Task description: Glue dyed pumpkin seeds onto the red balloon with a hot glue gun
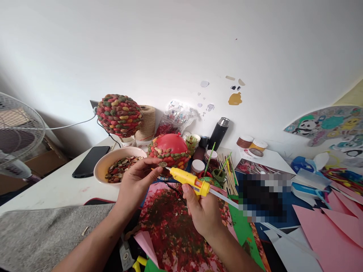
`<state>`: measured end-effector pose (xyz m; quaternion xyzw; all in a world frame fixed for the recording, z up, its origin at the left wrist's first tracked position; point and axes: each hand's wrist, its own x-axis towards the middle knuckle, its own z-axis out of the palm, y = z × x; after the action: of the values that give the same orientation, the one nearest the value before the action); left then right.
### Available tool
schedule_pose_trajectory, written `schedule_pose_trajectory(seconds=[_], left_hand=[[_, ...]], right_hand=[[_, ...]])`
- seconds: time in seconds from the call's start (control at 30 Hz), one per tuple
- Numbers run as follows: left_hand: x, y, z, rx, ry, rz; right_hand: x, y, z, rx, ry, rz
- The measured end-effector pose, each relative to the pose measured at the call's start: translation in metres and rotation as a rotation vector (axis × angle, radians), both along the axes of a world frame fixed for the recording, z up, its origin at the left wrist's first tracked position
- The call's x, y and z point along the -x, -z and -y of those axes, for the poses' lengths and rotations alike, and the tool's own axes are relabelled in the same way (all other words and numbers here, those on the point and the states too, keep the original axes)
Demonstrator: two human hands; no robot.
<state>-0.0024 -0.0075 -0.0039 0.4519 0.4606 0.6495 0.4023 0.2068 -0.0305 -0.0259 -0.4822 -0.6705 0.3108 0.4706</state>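
Observation:
My left hand [136, 181] pinches a small painted peanut shell [162, 164] between thumb and fingertips, its hollow side showing. Closed around a yellow hot glue gun [185, 177], my right hand [205, 213] keeps the nozzle at the shell's edge. A long clear glue stick [227, 199] sticks out of the gun's back. Just behind my hands sits a red balloon [171, 142], its lower part covered with rows of red, green and yellow shells. The beige bowl [98, 170] left of it holds loose painted shells [121, 168].
A shell-covered ball [119, 115] stands behind the bowl, near a twine spool [147, 122]. A phone [91, 161] lies left. Paint jars [197, 166], wooden sticks [231, 173] and a black thermos [219, 133] stand right. Paint-smeared paper [176, 230] lies under my hands.

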Motion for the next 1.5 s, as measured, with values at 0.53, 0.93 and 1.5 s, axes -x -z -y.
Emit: schedule_pose_trajectory(seconds=[0.53,0.93,1.5], left_hand=[[-0.0035,-0.0043,0.001,-0.032,0.078,0.123],[-0.0006,-0.0018,0.0,-0.01,0.039,0.095],[-0.0026,-0.0036,-0.0007,-0.042,0.068,0.136]], right_hand=[[-0.0007,0.0001,0.0004,-0.016,0.011,-0.009],[0.0007,-0.0001,-0.0001,-0.013,0.014,-0.049],[0.0,0.001,-0.0006,-0.013,0.031,-0.038]])
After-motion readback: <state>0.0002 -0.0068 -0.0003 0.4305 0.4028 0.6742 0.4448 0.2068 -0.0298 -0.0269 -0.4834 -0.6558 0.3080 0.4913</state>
